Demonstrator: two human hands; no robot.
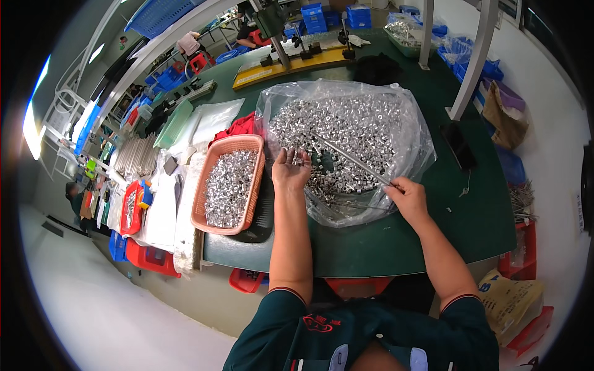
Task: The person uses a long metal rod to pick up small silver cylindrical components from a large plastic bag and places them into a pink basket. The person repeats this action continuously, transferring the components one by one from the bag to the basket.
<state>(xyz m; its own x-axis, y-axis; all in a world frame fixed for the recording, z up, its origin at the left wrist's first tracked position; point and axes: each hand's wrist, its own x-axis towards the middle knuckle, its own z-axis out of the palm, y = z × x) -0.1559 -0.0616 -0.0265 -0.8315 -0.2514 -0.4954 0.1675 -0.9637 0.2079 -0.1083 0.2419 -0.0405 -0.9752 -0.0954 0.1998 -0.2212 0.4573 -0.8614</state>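
A clear plastic bag (416,117) lies spread on the green table, heaped with small silvery metal sleeves (365,117). My right hand (408,199) is closed round one end of a thin metal rod (354,159), which slants up and left across the heap. At the bag's left edge my left hand (292,169) is turned palm up with its fingers curled. A few small metal sleeves seem to rest in it, partly hidden by the fingers. Left of that hand, a salmon-coloured plastic basket (198,207) holds many similar sleeves.
Behind the bag stands a yellow-edged fixture (297,69) with metal posts. A black phone (458,147) lies on the right beside a white frame leg (473,68). Papers (162,207) and a green tray (175,125) are at the left. Other people sit farther back.
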